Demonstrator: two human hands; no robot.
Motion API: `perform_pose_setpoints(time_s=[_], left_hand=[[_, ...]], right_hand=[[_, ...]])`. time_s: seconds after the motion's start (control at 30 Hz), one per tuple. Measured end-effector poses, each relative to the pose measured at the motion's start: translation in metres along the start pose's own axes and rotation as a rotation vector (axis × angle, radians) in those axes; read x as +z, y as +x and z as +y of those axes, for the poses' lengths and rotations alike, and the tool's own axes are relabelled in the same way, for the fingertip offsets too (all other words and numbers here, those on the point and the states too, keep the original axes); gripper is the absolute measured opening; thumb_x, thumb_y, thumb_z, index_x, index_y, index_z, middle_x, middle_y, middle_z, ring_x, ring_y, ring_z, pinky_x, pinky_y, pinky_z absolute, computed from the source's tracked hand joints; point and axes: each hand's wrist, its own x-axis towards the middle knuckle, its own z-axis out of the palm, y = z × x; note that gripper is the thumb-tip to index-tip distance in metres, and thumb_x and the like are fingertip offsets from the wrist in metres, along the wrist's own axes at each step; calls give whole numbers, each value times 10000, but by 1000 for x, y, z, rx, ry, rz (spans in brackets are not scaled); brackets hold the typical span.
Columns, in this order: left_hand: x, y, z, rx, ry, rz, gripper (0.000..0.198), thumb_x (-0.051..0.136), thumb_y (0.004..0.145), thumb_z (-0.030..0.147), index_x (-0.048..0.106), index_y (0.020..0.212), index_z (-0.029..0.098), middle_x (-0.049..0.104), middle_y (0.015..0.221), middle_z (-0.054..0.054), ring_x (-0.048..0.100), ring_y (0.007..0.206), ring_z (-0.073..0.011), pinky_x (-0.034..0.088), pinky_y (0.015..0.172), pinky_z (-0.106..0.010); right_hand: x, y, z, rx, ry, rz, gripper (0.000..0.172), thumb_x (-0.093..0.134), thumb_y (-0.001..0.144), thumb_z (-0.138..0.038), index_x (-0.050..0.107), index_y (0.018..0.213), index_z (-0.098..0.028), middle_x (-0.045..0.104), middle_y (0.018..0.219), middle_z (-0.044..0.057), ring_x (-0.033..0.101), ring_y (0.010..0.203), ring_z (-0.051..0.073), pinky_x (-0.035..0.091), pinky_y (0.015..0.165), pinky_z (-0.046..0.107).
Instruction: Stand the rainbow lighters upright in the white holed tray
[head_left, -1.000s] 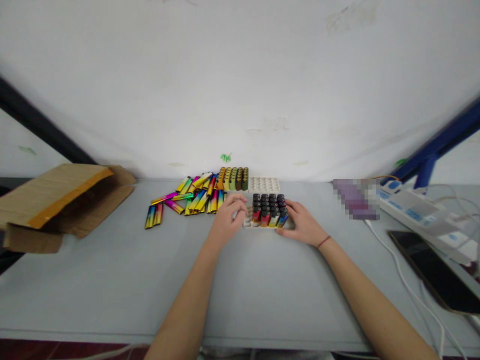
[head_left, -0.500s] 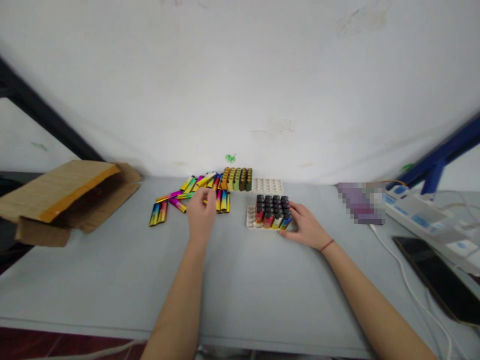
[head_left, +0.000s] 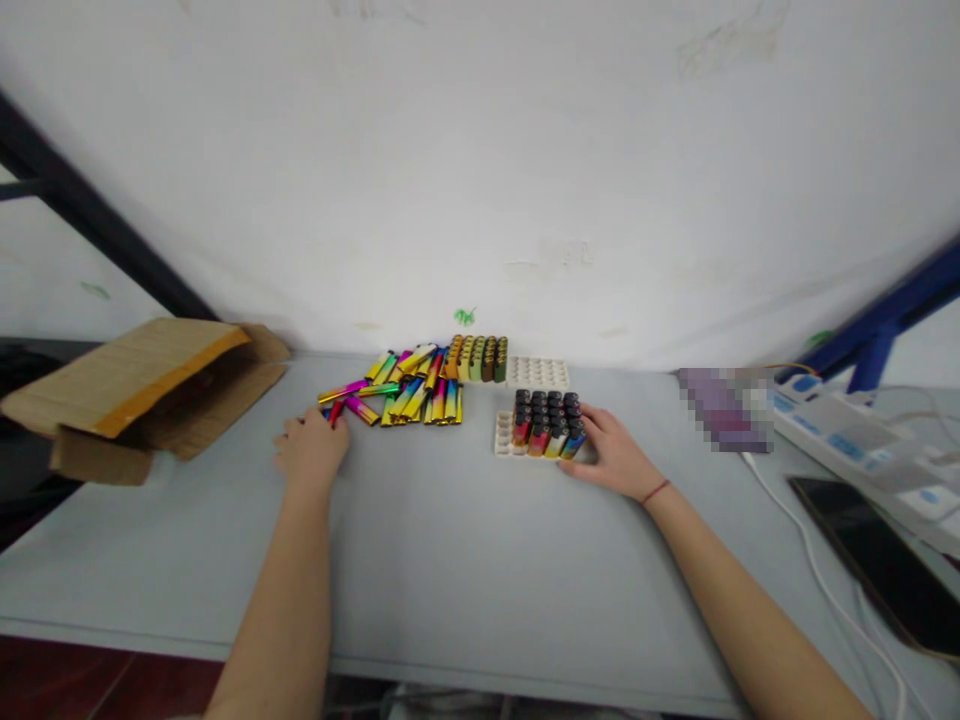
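Observation:
Over the left end of the shiny pile, my left hand has its fingers curled down around a lighter, whose red and blue end shows past the hand; the fingertips are hidden. To its right lies the loose pile of metallic, rainbow-coloured lighters. A white tray with round-edged slots holds several upright lighters with black tops, its left column vacant. My right hand grips the right end of this tray, thumb in front and fingers behind.
Behind stand upright orange, yellow and dark lighters, beside a second white tray. An open cardboard box lies at the left. On the right are a power strip, a white cable and a black phone. A wall backs the table.
My left hand has moved left and down, from in front of the pile to the lighters at its left end. My right hand stays on the tray.

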Motion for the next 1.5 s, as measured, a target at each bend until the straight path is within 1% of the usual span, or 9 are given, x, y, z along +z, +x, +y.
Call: perform_pose_setpoints(time_s=[0.17, 0.33, 0.53, 0.73, 0.87, 1.03, 1.2, 1.37, 1.5], left_hand=[[5, 4, -6, 45, 52, -69, 623, 514, 881, 449, 502, 1385, 83, 585, 1277, -307, 587, 1179, -445, 500, 894, -532], [3, -13, 9, 91, -21, -4, 602, 427, 925, 506, 489, 1412, 157, 573, 1266, -280, 591, 1153, -436, 479, 907, -537], [7, -21, 27, 101, -150, 76, 533, 385, 939, 540, 590, 1309, 216, 538, 1308, -249, 506, 1233, -440, 423, 962, -589], [8, -1, 27, 168, -209, 203, 590, 436, 930, 566, 545, 1360, 177, 364, 1516, -238, 332, 1399, -459, 351, 1039, -631], [9, 14, 25, 203, -141, 22, 681, 404, 894, 675, 552, 1361, 202, 403, 1497, -249, 290, 1428, -480, 287, 1047, -704], [17, 19, 25, 197, -51, 37, 575, 500, 864, 591, 629, 1289, 226, 484, 1416, -224, 411, 1344, -423, 340, 1078, -571], [15, 4, 26, 234, -13, 41, 519, 492, 873, 482, 620, 1294, 208, 553, 1290, -206, 514, 1210, -397, 410, 1015, -519], [10, -20, 28, 291, 5, 60, 549, 479, 891, 449, 557, 1369, 191, 569, 1244, -219, 556, 1163, -396, 451, 954, -522], [12, -25, 29, 291, -65, 36, 644, 508, 884, 468, 460, 1444, 152, 576, 1254, -217, 588, 1143, -364, 464, 964, -474]], right_hand=[[1, 0, 1, 1, 8, 7, 648, 668, 812, -581, 556, 1301, -171, 560, 1337, 184, 547, 1205, 358, 435, 1068, 559], [2, 0, 2, -1, 5, 6, 659, 655, 819, -585, 542, 1323, -175, 557, 1343, 188, 548, 1209, 363, 427, 1069, 561], [0, 0, 0, 8, 5, -9, 638, 663, 812, -575, 555, 1308, -189, 553, 1356, 175, 544, 1211, 363, 432, 1067, 560], [-2, 1, -2, 15, 2, -26, 640, 664, 812, -570, 559, 1301, -171, 556, 1356, 188, 541, 1227, 360, 411, 1088, 563], [-1, 1, -1, 17, 9, -25, 650, 662, 813, -569, 550, 1317, -174, 555, 1362, 188, 542, 1233, 353, 409, 1091, 557], [-2, 1, -2, 14, 10, -22, 649, 666, 812, -561, 541, 1324, -183, 550, 1371, 182, 542, 1238, 352, 405, 1094, 563], [-3, 1, -3, 16, -5, -25, 620, 674, 811, -555, 567, 1282, -165, 558, 1350, 183, 547, 1222, 351, 427, 1086, 540], [-3, 1, -3, 11, 6, -13, 626, 669, 814, -568, 560, 1293, -180, 558, 1348, 177, 549, 1220, 353, 429, 1083, 551], [-3, 2, -3, 10, 4, -12, 633, 671, 812, -570, 565, 1287, -164, 558, 1348, 185, 545, 1222, 358, 431, 1083, 549]])
